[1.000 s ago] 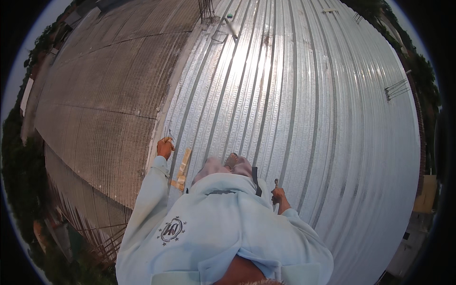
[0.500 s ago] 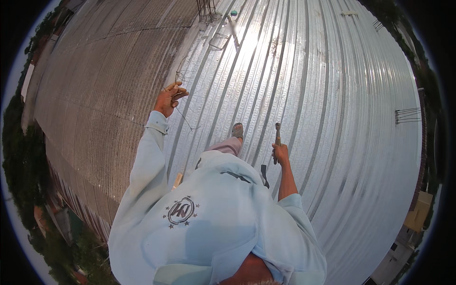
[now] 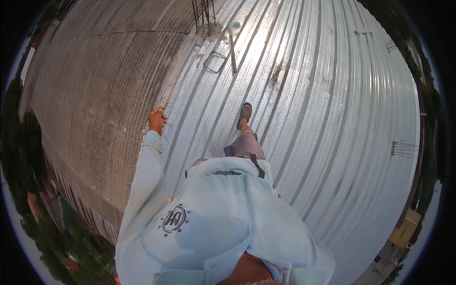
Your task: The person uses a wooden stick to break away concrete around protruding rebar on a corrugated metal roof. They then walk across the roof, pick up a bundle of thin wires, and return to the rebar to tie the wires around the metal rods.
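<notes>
My left hand [image 3: 157,119] is raised over the seam between the brown corrugated roof [image 3: 95,90] and the shiny metal roof [image 3: 323,118]. Its fingers are closed on a bunch of thin tie wire [image 3: 165,100], whose bent ends stick out above and below the grip. My right hand is out of sight behind my light blue jacket [image 3: 223,209], and so is any tool in it. My sandaled foot [image 3: 245,113] stands on the metal sheeting.
Upright rebar [image 3: 203,16] rises at the roofs' far joint. Near it lie a square bent metal frame [image 3: 214,62] and a stick [image 3: 233,54] by a blurred greenish-white item. Dry wiry strands [image 3: 276,72] lie further right. More rebar [image 3: 405,149] projects at the right edge.
My left hand has moved down and left with the wire. My right hand, which held a dark round-headed hand tool, has gone from sight. I have stepped forward.
</notes>
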Demonstrator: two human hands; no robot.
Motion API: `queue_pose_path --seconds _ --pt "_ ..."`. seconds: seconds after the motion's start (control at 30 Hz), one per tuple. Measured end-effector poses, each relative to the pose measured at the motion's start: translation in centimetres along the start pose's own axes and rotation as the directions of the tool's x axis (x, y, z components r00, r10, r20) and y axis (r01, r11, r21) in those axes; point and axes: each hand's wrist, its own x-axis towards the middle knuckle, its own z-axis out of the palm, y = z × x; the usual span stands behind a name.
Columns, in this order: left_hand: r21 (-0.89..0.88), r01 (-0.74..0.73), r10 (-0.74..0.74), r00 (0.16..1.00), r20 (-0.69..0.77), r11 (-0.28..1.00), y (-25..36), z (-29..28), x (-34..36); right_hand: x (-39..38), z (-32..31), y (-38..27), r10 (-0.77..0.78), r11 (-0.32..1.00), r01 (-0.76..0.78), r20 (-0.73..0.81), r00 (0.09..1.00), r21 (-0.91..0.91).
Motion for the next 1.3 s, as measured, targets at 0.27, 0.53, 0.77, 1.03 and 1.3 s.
queue_pose_path --seconds 0.27,0.53,0.77,1.03,1.3 --pt "-0.065 0.488 -0.464 0.767 -0.443 0.870 -7.0 -0.3 4.6 8.6 -18.5 -38.3 -0.232 0.973 0.231 -0.098 0.968 -0.018" --pt "-0.097 0.402 -0.398 0.791 -0.465 0.911 -2.3 2.5 8.5 7.1 -32.5 -76.9 -0.596 0.790 0.613 -0.273 0.755 -0.027" --pt "-0.067 0.433 -0.421 0.810 -0.410 0.899 3.9 5.2 20.0 3.4 -23.2 -85.2 -0.627 0.773 0.623 -0.288 0.724 -0.118" --pt "0.009 0.362 -0.352 0.912 -0.213 0.932 11.4 7.3 31.6 8.0 -10.4 -69.4 -0.424 0.795 0.403 0.059 0.904 -0.453" --pt "0.222 0.497 -0.461 0.866 -0.196 0.839 12.9 9.7 38.9 10.5 -9.6 -66.3 -0.298 0.889 0.254 -0.059 0.953 -0.381"
